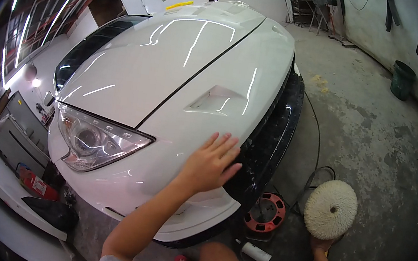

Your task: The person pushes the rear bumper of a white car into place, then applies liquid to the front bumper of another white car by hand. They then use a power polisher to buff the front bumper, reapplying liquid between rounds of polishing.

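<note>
My left hand [210,164] lies palm down on the front of a glossy white car [168,78], its fingers spread and apart, close to the dark grille opening. Off to the right, my right hand [323,243] is wrapped round a polisher. The polisher's round, cream-coloured wool pad [330,210] faces up toward me and hides most of the tool and part of that hand. A clear headlight [98,140] is to the left of my left hand, and a recessed vent [216,100] is beyond it.
A red cord reel [265,213] and a white bottle [256,252] are on the concrete floor near my legs. Black cable [320,128] runs along the floor. A dark green bucket [403,80] stands by the right wall. At the left is a red container [38,184].
</note>
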A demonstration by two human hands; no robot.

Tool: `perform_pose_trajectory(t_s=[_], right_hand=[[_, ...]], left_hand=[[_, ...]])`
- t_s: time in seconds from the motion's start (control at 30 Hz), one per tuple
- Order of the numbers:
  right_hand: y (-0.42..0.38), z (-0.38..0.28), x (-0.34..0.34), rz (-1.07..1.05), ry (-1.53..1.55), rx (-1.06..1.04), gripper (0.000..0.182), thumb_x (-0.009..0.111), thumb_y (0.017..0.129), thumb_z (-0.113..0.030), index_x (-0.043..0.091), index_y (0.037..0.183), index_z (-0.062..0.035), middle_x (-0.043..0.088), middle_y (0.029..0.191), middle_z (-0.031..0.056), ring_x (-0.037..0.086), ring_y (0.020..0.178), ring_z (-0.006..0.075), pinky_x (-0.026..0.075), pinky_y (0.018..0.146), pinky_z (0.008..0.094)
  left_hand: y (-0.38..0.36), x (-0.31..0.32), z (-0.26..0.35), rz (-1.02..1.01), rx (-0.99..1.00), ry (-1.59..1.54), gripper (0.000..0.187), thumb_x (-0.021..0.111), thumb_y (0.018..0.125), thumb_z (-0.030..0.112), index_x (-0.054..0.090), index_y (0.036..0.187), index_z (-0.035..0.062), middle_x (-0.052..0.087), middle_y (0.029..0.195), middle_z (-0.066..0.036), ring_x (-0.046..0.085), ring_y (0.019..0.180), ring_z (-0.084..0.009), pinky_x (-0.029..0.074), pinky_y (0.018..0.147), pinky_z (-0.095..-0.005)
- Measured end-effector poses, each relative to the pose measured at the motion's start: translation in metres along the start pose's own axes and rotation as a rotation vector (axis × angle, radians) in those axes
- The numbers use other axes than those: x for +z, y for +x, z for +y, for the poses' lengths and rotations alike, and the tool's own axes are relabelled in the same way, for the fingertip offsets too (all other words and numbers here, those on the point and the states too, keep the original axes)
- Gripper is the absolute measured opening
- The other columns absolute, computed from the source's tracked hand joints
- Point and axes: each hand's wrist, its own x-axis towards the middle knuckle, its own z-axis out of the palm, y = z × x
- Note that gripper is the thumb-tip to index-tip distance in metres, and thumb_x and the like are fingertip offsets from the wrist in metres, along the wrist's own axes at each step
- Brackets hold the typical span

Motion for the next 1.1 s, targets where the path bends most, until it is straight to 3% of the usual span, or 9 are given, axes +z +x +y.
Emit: perform_pose_trajectory(t_s=[0.1, 0.17, 0.37, 0.57, 0.87, 0.93, 1.0, 1.03, 1.1], right_hand=[[0.020, 0.023, 0.026, 0.002, -0.192, -0.230, 0.059, 0.045, 0.090, -0.049, 0.048, 0.138, -0.0150, 0.044, 0.145, 0.0099, 0.034, 0.137, 0.0327, 0.024, 0.113, 0.0465], [0.024, 0.028, 0.036, 0.042, -0.104, -0.160, 0.062, 0.051, 0.087, -0.051, 0.048, 0.137, -0.0139, 0.045, 0.143, 0.0117, 0.036, 0.135, 0.0337, 0.026, 0.112, 0.0450], [0.037, 0.048, 0.058, 0.118, -0.162, -0.299, 0.058, 0.045, 0.090, -0.049, 0.048, 0.137, -0.0152, 0.043, 0.145, 0.0087, 0.034, 0.137, 0.0338, 0.020, 0.114, 0.0479], [-0.001, -0.005, -0.001, -0.014, -0.177, -0.059, 0.052, 0.042, 0.093, -0.042, 0.047, 0.138, -0.0150, 0.043, 0.146, 0.0110, 0.032, 0.137, 0.0361, 0.018, 0.114, 0.0517], [-0.004, 0.002, 0.029, 0.214, -0.255, -0.273, 0.058, 0.050, 0.089, -0.039, 0.046, 0.137, -0.0073, 0.042, 0.144, 0.0175, 0.031, 0.136, 0.0398, 0.019, 0.114, 0.0520], [-0.006, 0.027, 0.070, 0.504, -0.402, -0.381, 0.068, 0.060, 0.082, -0.037, 0.043, 0.138, -0.0021, 0.038, 0.144, 0.0237, 0.027, 0.136, 0.0442, 0.018, 0.114, 0.0532], [-0.067, 0.013, 0.099, 0.282, -0.301, -0.355, 0.083, 0.066, 0.077, -0.037, 0.033, 0.140, 0.0042, 0.031, 0.144, 0.0308, 0.024, 0.135, 0.0499, 0.018, 0.113, 0.0552], [-0.094, 0.013, 0.106, 0.225, -0.193, -0.716, 0.086, 0.071, 0.071, -0.041, 0.037, 0.138, 0.0015, 0.036, 0.139, 0.0302, 0.031, 0.130, 0.0489, 0.022, 0.111, 0.0545], [-0.146, -0.016, 0.114, -0.090, -0.107, -0.880, 0.085, 0.074, 0.067, -0.043, 0.043, 0.134, -0.0009, 0.043, 0.133, 0.0266, 0.038, 0.125, 0.0452, 0.027, 0.107, 0.0532]], left_hand=[[0.001, 0.009, 0.005, -0.170, 0.027, -0.226, 0.026, 0.063, 0.088, 0.026, 0.068, 0.099, 0.0025, 0.065, 0.110, -0.015, 0.060, 0.108, -0.0322, 0.045, 0.098, -0.0429], [-0.006, 0.021, 0.023, -0.679, -0.073, -0.532, 0.024, 0.063, 0.088, 0.026, 0.069, 0.098, 0.0049, 0.068, 0.101, -0.012, 0.064, 0.096, -0.0313, 0.051, 0.085, -0.0398], [-0.060, -0.012, 0.053, -0.473, 0.132, -0.514, 0.016, 0.067, 0.085, 0.023, 0.069, 0.082, 0.0073, 0.066, 0.076, -0.009, 0.064, 0.070, -0.0277, 0.051, 0.061, -0.0366], [-0.118, -0.071, 0.026, -0.222, -0.177, -0.305, 0.015, 0.070, 0.082, 0.018, 0.064, 0.072, 0.0084, 0.056, 0.065, -0.005, 0.057, 0.059, -0.0234, 0.047, 0.055, -0.0355], [-0.257, -0.038, 0.094, -0.169, -0.956, -0.697, 0.014, 0.075, 0.078, 0.020, 0.069, 0.076, 0.0074, 0.059, 0.073, -0.006, 0.058, 0.058, -0.0218, 0.046, 0.054, -0.0307], [-0.285, -0.029, 0.106, -0.209, -0.983, -0.717, 0.014, 0.073, 0.079, 0.021, 0.069, 0.079, 0.0081, 0.060, 0.079, -0.007, 0.061, 0.063, -0.0240, 0.049, 0.058, -0.0330], [-0.315, -0.011, 0.114, -0.254, -1.001, -0.657, 0.011, 0.070, 0.082, 0.022, 0.068, 0.083, 0.0116, 0.060, 0.084, -0.004, 0.064, 0.066, -0.0252, 0.051, 0.060, -0.0367], [-0.322, -0.004, 0.112, -0.257, -1.003, -0.681, 0.011, 0.070, 0.082, 0.022, 0.068, 0.083, 0.0116, 0.060, 0.084, -0.004, 0.064, 0.066, -0.0252, 0.051, 0.060, -0.0367], [-0.331, 0.005, 0.109, -0.450, -0.873, -0.551, 0.013, 0.069, 0.082, 0.022, 0.068, 0.083, 0.0096, 0.060, 0.083, -0.006, 0.063, 0.069, -0.0266, 0.051, 0.062, -0.0366]])
